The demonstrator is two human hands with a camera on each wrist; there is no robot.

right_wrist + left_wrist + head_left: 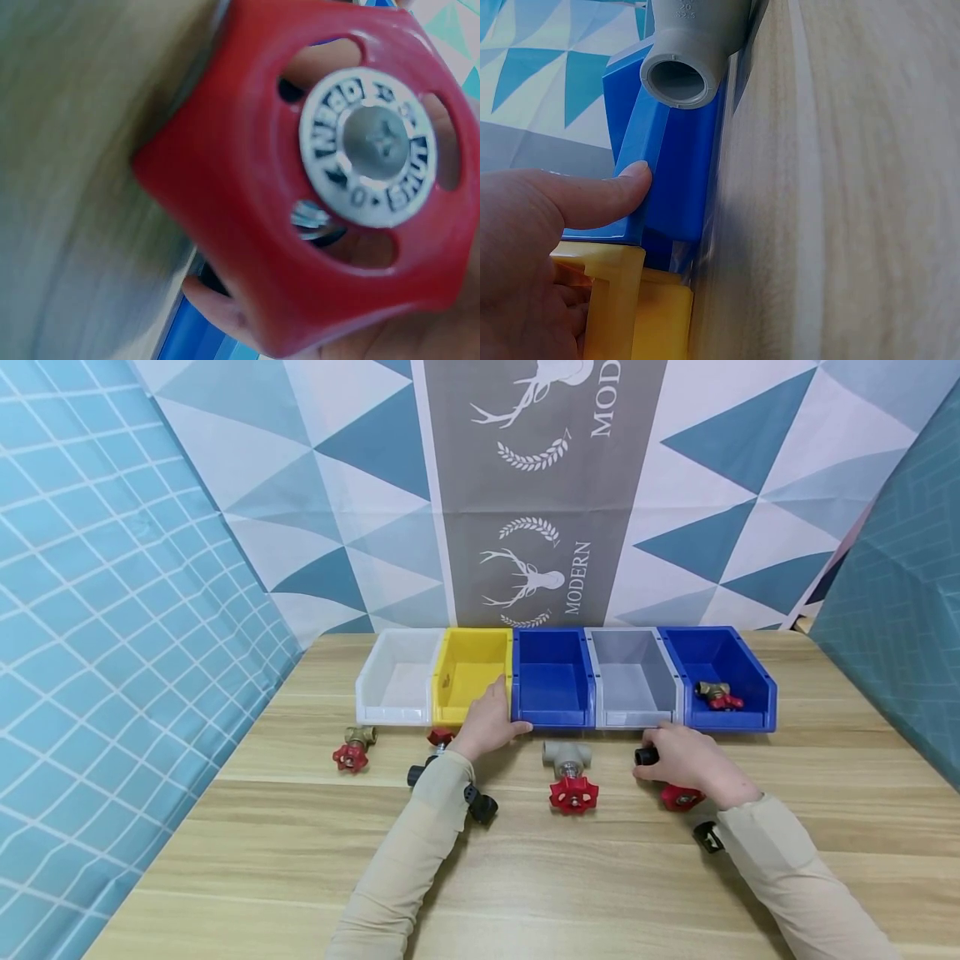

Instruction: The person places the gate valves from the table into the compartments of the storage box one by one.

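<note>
My left hand (491, 720) grips the adjoining walls of the yellow bin (474, 717) and the middle blue bin (553, 718). Its thumb lies on the blue bin's front lip in the left wrist view, while its other fingers curl inside the yellow bin. On the table, my right hand (690, 760) holds a black valve (646, 757) with a red handwheel (247, 187), fingers around the black body. That handwheel fills most of the right wrist view and hides much of the hand. A grey valve (570, 768) with a red handwheel lies between the hands.
Left of the yellow bin stands a white bin (393, 717); a grey bin (637, 719) and another blue bin (731, 721) holding a brass valve (720, 696) stand right. Another brass valve (352, 750) lies front left. Black fittings (482, 807) show beside the left sleeve, a black clip-like piece (707, 837) beside the right.
</note>
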